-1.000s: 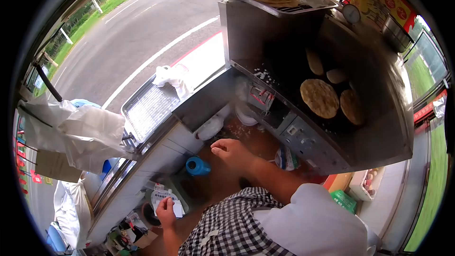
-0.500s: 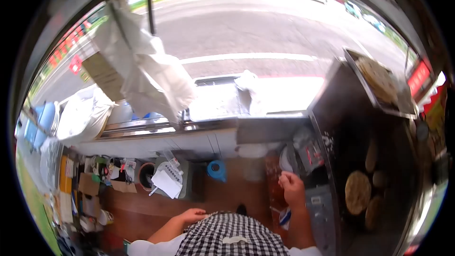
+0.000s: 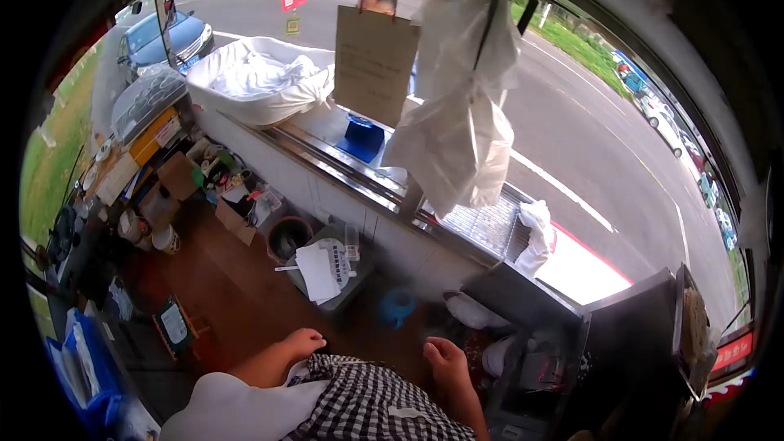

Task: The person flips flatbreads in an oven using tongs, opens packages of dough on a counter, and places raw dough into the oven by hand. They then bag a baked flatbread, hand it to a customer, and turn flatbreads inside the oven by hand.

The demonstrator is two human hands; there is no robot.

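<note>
My left hand (image 3: pixel 304 341) hangs in front of the checked apron (image 3: pixel 367 396), its fingers curled in; nothing shows in it. Off to the right, my right hand (image 3: pixel 447 359) is raised, thumb against bent fingers, and I see nothing held there either. Neither hand touches any object. Beyond the left hand, a low stand (image 3: pixel 353 281) carries white papers (image 3: pixel 317 271) and a clear container (image 3: pixel 352 242). A blue plastic vessel (image 3: pixel 397 305) lies on the floor between and beyond my hands.
A person's head (image 3: pixel 378 2) shows behind a hanging cardboard sign (image 3: pixel 374 65) at the counter. A cloth-lined basket (image 3: pixel 261 82), a blue device (image 3: pixel 360 140) and a wire rack (image 3: pixel 482 224) line the ledge. A dark griddle (image 3: pixel 629 367) stands right; boxes (image 3: pixel 180 175) crowd the left.
My view has swung left, bringing the person, basket and blue device into sight. My right hand has come down closer to the apron. The flatbreads on the griddle have left view.
</note>
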